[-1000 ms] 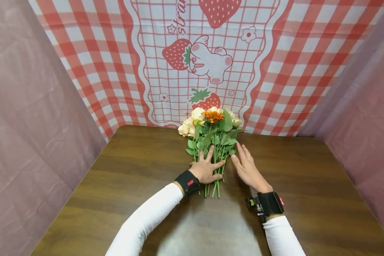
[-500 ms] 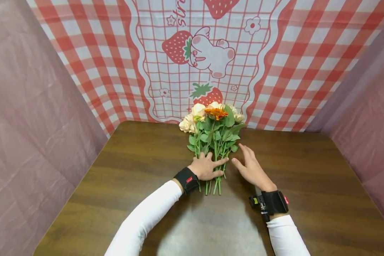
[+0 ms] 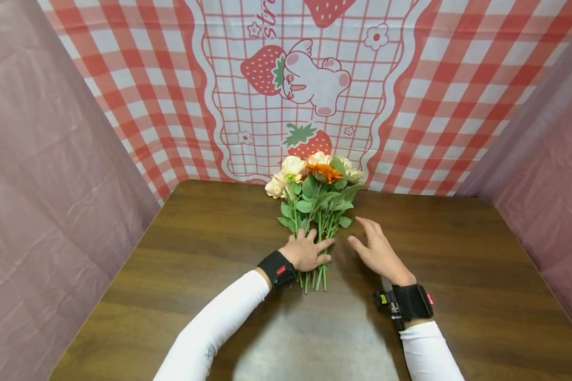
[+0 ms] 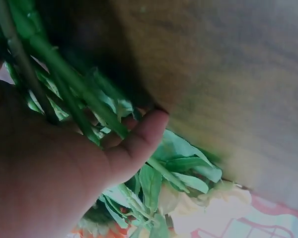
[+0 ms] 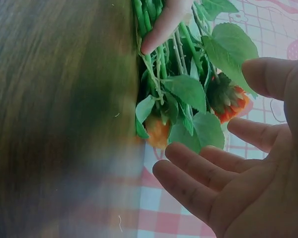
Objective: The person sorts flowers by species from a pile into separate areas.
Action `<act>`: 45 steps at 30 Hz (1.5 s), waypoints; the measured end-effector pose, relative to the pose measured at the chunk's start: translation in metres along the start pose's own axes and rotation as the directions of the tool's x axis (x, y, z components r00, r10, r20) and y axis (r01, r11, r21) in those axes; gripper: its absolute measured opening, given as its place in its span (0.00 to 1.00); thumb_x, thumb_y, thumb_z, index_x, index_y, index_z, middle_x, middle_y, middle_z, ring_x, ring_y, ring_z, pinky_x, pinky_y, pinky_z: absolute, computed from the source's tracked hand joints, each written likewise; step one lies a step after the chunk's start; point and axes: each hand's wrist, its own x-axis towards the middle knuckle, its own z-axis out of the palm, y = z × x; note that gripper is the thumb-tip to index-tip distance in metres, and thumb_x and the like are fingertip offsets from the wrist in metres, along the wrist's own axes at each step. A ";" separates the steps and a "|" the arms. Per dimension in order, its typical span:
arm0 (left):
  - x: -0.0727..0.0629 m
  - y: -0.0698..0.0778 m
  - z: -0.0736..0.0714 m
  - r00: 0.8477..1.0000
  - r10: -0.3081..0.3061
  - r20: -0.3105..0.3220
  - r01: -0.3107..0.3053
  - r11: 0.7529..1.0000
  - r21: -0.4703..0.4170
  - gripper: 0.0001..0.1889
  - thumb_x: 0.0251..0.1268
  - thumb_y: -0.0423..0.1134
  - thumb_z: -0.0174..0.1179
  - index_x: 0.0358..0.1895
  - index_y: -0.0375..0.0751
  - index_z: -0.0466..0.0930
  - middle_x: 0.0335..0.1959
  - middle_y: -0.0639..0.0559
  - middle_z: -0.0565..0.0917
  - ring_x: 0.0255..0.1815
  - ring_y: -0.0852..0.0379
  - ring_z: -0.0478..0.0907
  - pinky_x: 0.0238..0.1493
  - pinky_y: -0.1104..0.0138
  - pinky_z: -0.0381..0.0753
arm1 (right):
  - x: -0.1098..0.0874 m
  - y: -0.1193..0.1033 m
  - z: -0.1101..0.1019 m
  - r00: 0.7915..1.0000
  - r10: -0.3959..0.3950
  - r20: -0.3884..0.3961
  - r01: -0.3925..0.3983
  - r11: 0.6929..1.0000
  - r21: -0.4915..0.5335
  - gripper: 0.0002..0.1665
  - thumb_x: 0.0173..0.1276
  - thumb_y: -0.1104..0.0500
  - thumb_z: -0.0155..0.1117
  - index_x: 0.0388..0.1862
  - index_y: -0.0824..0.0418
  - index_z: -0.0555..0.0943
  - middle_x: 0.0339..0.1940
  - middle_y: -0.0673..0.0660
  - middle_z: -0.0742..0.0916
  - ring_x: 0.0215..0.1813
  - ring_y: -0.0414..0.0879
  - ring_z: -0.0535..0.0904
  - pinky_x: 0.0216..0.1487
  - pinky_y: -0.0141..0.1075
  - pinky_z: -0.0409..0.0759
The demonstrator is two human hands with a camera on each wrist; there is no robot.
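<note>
A bunch of flowers with green stems (image 3: 320,280) lies on the table, blooms toward the back. Cream roses (image 3: 293,166) and an orange flower (image 3: 327,172) top it, above broad green leaves (image 3: 305,205). Across the stems lies my left hand (image 3: 304,254), index finger and thumb stretched out to the right; its other fingertips lie among the stems. In the left wrist view the thumb (image 4: 139,144) crosses in front of several stems. Just right of the bunch hovers my right hand (image 3: 377,255), fingers extended and slightly bent, touching nothing. Its palm faces the flowers in the right wrist view.
The brown wooden table (image 3: 209,254) reaches back to a red-and-white checked cloth (image 3: 152,106) with strawberry prints. Pink-grey curtains (image 3: 43,185) hang at both sides. Black straps (image 3: 412,302) wrap both wrists.
My left hand's fingers have drawn in from their wider spread, and the stems on the right have come closer to the rest. The right hand has shifted slightly right, away from the leaves.
</note>
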 end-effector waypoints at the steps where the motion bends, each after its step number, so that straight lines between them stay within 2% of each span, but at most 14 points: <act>1: -0.001 0.000 0.001 1.000 0.000 -0.003 0.000 1.000 -0.005 0.31 0.77 0.65 0.32 0.79 0.71 0.44 0.79 0.42 0.52 0.75 0.34 0.53 0.67 0.43 0.64 | 0.000 0.000 0.000 1.000 -0.003 -0.001 0.003 1.000 0.000 0.38 0.77 0.51 0.55 0.78 0.65 0.56 0.75 0.71 0.60 0.68 0.69 0.66 0.63 0.61 0.69; 7: -0.005 -0.004 0.006 1.000 0.001 -0.019 -0.001 0.999 -0.036 0.31 0.78 0.64 0.32 0.80 0.69 0.42 0.80 0.42 0.51 0.77 0.34 0.50 0.70 0.45 0.61 | 0.001 0.003 -0.001 1.000 -0.013 -0.007 0.013 1.000 0.001 0.37 0.77 0.53 0.55 0.77 0.65 0.57 0.75 0.71 0.60 0.66 0.69 0.68 0.60 0.60 0.71; 16: -0.013 -0.012 0.010 0.999 0.001 -0.042 -0.003 0.999 -0.045 0.31 0.78 0.63 0.33 0.80 0.68 0.43 0.79 0.41 0.50 0.76 0.35 0.51 0.69 0.45 0.61 | 0.004 0.003 -0.003 1.000 -0.016 0.019 0.016 1.000 0.007 0.36 0.78 0.52 0.54 0.78 0.65 0.56 0.75 0.71 0.60 0.67 0.68 0.66 0.62 0.60 0.69; 28: -0.024 -0.031 0.018 0.998 -0.007 -0.056 0.003 0.997 -0.078 0.31 0.78 0.63 0.33 0.80 0.69 0.44 0.80 0.40 0.49 0.75 0.35 0.53 0.68 0.44 0.62 | 0.004 0.001 -0.003 0.999 -0.038 0.016 0.038 0.999 0.008 0.36 0.79 0.48 0.50 0.77 0.66 0.58 0.75 0.71 0.60 0.68 0.68 0.67 0.64 0.60 0.68; 45: -0.056 -0.060 0.024 0.995 -0.043 -0.094 0.034 0.995 -0.098 0.30 0.78 0.62 0.35 0.79 0.67 0.47 0.79 0.39 0.51 0.74 0.33 0.55 0.66 0.44 0.64 | 0.002 -0.003 0.001 0.998 -0.066 0.020 0.066 0.998 -0.010 0.35 0.80 0.48 0.50 0.75 0.69 0.59 0.74 0.73 0.61 0.66 0.69 0.69 0.63 0.61 0.68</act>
